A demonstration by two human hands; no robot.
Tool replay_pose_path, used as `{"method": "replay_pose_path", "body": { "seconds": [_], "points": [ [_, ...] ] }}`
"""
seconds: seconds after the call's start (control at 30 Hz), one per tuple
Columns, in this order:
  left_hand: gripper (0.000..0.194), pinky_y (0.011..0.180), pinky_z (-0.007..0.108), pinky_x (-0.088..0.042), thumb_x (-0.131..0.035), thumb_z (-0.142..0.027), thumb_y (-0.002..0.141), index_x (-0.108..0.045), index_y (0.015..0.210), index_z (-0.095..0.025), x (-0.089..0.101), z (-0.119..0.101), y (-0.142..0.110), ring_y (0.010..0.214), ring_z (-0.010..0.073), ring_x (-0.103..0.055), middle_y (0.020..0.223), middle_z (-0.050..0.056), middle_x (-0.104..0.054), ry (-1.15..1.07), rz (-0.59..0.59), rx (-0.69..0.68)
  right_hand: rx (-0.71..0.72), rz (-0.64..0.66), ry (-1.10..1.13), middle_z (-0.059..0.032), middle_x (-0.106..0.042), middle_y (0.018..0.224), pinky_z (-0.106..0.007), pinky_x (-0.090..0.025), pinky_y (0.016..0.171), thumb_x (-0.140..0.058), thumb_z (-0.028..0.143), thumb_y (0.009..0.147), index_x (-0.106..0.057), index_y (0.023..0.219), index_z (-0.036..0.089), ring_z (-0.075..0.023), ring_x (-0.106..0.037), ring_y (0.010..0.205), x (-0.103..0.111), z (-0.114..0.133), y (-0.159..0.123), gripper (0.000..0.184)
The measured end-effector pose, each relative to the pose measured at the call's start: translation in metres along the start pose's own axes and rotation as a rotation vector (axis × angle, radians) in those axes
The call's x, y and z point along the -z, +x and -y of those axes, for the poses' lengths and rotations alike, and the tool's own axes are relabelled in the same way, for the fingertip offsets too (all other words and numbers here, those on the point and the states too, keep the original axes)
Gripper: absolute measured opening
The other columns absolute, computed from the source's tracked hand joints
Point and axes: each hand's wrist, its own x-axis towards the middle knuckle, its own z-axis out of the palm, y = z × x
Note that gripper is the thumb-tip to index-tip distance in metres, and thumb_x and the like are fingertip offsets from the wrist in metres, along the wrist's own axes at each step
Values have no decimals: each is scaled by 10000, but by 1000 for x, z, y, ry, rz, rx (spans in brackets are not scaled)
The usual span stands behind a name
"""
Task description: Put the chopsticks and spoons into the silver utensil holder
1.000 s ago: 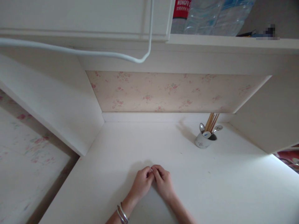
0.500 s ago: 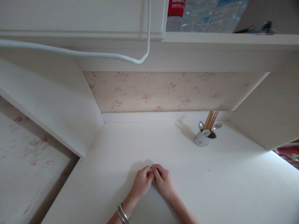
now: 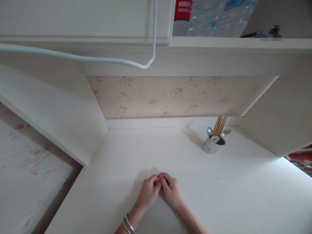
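Both hands rest knuckle to knuckle on the white desk top (image 3: 219,195), near its front middle. My left hand (image 3: 148,191) has its fingers curled under, with silver bangles (image 3: 128,225) on the wrist. My right hand (image 3: 170,190) is curled the same way, its fingertips meeting those of the left. Nothing shows inside either hand. The nearest object is a utensil cup (image 3: 214,144), well beyond the right hand.
The grey perforated utensil cup holds chopsticks (image 3: 219,126) and spoons at the back right. A floral back panel (image 3: 170,97) closes the alcove. A white cable (image 3: 97,60) hangs under the upper cabinet. Water bottles (image 3: 209,16) stand on the shelf above.
The hands have stayed put; only the camera view has shifted slightly.
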Motion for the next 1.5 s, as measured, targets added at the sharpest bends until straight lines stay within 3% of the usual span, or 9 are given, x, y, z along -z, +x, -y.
{"method": "replay_pose_path", "body": {
  "seconds": [0.93,1.23,1.3,1.37,1.43,1.5],
  "points": [
    [260,590,245,-359,-442,-313,910,-610,773,-170,-2,0,-1,654,162,-564,716,35,-661,-30,12,-44,15,22,15,-34,-698,784,-244,-452,686,-446,392,981,-675,849,183,-175,-621,726,2,4,0,338],
    [312,579,241,-346,-437,-376,919,-587,733,-175,-3,-2,-3,620,150,-519,658,11,-605,-40,17,-35,-19,7,80,-37,-674,741,-262,-449,659,-481,436,956,-684,820,173,-176,-587,695,-2,4,-2,359],
    [354,549,240,-302,-450,-431,915,-539,679,-184,-3,0,-2,570,131,-452,586,-24,-513,-10,15,-16,-68,-48,170,-31,-651,714,-266,-450,619,-521,458,925,-689,860,171,-172,-568,654,8,1,2,339],
    [417,531,242,-261,-453,-505,908,-476,633,-193,-2,3,-2,536,115,-382,541,-54,-409,15,20,5,-114,-211,244,-11,-605,684,-260,-434,556,-555,484,889,-669,910,173,-155,-523,587,32,-6,9,332],
    [456,531,244,-245,-443,-552,903,-427,613,-200,-2,5,-1,529,107,-346,533,-66,-349,22,29,8,-117,-503,246,-16,-600,782,-262,-451,574,-593,497,849,-625,986,186,-154,-530,626,71,-16,21,341],
    [465,534,245,-242,-441,-560,901,-401,605,-204,-1,5,0,531,105,-333,535,-68,-329,16,43,-2,-136,-802,149,-51,-597,1007,-270,-483,626,-641,533,790,-564,1099,216,-182,-577,783,119,-29,33,449]
  ]
}}
